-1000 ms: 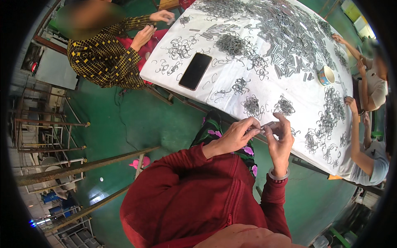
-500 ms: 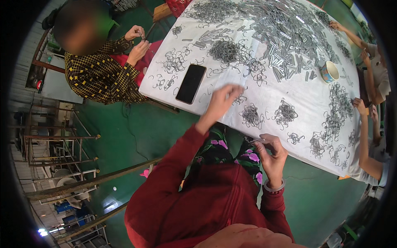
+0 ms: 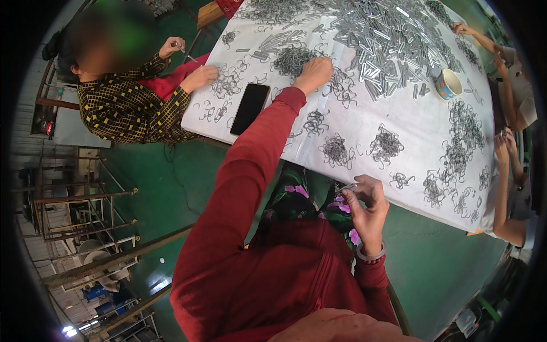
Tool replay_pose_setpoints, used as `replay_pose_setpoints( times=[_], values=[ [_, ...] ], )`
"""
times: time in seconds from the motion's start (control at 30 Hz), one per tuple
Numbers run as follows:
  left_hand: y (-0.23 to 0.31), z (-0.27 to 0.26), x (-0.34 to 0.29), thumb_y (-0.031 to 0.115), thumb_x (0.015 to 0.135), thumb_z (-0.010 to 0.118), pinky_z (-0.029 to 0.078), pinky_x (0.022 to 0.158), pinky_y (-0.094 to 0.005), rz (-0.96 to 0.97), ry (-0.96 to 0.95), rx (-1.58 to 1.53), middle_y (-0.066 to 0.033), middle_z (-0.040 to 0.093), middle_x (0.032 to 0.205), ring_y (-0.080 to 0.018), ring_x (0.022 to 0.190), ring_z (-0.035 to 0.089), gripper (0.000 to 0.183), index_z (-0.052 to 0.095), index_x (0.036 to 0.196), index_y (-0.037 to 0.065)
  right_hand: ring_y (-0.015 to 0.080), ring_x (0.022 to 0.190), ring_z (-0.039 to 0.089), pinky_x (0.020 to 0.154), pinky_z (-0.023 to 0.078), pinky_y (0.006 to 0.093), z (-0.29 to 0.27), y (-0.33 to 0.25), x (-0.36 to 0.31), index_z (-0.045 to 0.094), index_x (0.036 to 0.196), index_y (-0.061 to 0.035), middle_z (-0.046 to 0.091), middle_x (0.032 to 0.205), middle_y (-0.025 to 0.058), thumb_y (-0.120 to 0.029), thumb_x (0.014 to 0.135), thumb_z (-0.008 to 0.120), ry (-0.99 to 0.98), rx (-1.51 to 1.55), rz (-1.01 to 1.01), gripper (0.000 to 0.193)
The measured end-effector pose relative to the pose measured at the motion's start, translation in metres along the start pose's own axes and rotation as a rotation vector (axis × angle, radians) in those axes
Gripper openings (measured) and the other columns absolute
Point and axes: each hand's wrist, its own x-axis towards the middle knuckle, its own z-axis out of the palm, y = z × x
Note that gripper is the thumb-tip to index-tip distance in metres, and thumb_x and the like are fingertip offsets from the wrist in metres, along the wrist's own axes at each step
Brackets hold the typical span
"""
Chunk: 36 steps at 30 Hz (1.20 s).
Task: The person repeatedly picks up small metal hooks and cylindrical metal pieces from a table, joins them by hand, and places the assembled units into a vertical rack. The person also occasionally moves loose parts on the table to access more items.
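Observation:
My left hand [image 3: 317, 74] is stretched over the white-covered table [image 3: 353, 134], at the right edge of a dense pile of curved wire hooks [image 3: 292, 60]. Its fingers curl down among the hooks, with the tips hidden from me. Just off the table's near edge, over my lap, my right hand [image 3: 369, 208] pinches a small thin metal piece [image 3: 347, 187] between thumb and fingers. Smaller heaps of hooks [image 3: 337, 150] lie close beyond it. A black phone [image 3: 250, 109] rests beside my left forearm.
A large heap of flat metal strips [image 3: 393, 45] covers the far middle. A paper cup [image 3: 448, 84] stands right of it. A co-worker in a patterned shirt [image 3: 131, 111] handles a small metal piece at the left. Other people's hands [image 3: 504, 145] work along the right edge.
My left hand has moved forward from the near part of the table to the hook pile. My right hand stays near my lap, still pinching the metal piece.

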Motion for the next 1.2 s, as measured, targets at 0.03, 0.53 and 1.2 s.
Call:
replay_pose_setpoints(
  times=[0.03,0.53,1.2],
  values=[
    [-0.005,-0.002,0.0,0.014,0.081,0.056,0.048,0.074,-0.0465,-0.027,0.004,-0.024,-0.0229,0.064,0.085,-0.0401,0.083,0.062,0.018,0.062,0.088,-0.002,0.0085,0.063,0.059,0.058,0.049,0.0217,0.0,0.001,-0.002,0.052,0.104,0.0007,0.064,0.077,0.0073,0.008,0.078,0.066,-0.008,-0.005,-0.028,0.03],
    [-0.004,-0.064,-0.049,0.013,0.081,0.061,0.049,0.074,-0.044,0.171,0.151,-0.184,-0.019,0.066,0.085,-0.0357,0.084,0.063,0.015,0.066,0.092,0.004,0.0088,0.069,0.062,0.062,0.05,0.0215,0.01,-0.005,-0.039,0.055,0.097,0.0012,0.065,0.081,0.0073,0.008,0.077,0.067,-0.037,0.132,-0.045,0.025],
    [0.016,-0.007,-0.002,0.011,0.078,0.066,0.05,0.073,-0.0423,0.332,0.064,0.149,-0.0137,0.065,0.085,-0.032,0.086,0.061,0.008,0.071,0.083,0.007,0.0092,0.07,0.063,0.062,0.051,0.0212,0.012,0.007,-0.017,0.061,0.092,0.0036,0.065,0.084,0.0073,0.009,0.078,0.066,-0.07,0.215,0.038,0.016]
  ],
)
